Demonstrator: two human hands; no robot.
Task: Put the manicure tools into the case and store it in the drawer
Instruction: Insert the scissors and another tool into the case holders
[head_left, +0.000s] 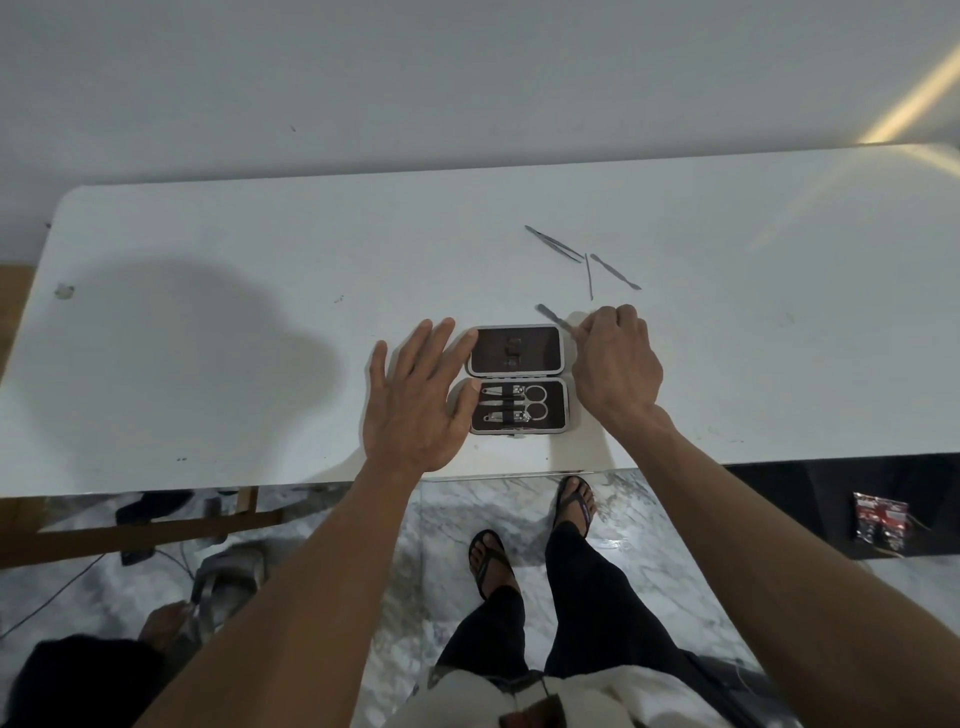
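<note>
A small manicure case (517, 378) lies open on the white table (260, 322), its dark lid half toward the wall. The near half holds two nail clippers and small scissors (519, 402) under straps. My left hand (415, 400) rests flat with fingers spread against the case's left side, thumb and forefinger touching its edge. My right hand (615, 358) is just right of the case, fingers pinched on a thin metal tool (553, 317) that points up-left above the lid. Tweezers (554, 243), a thin pick (589, 276) and a flat pusher (615, 272) lie loose farther back.
The table's near edge runs just below the case; a wall stands behind the table. Under the edge are marble floor, my sandalled feet (530, 535), a wooden frame (156, 530) at left, another person's foot and sandal (208, 597), and a dark packet (880, 522) at right.
</note>
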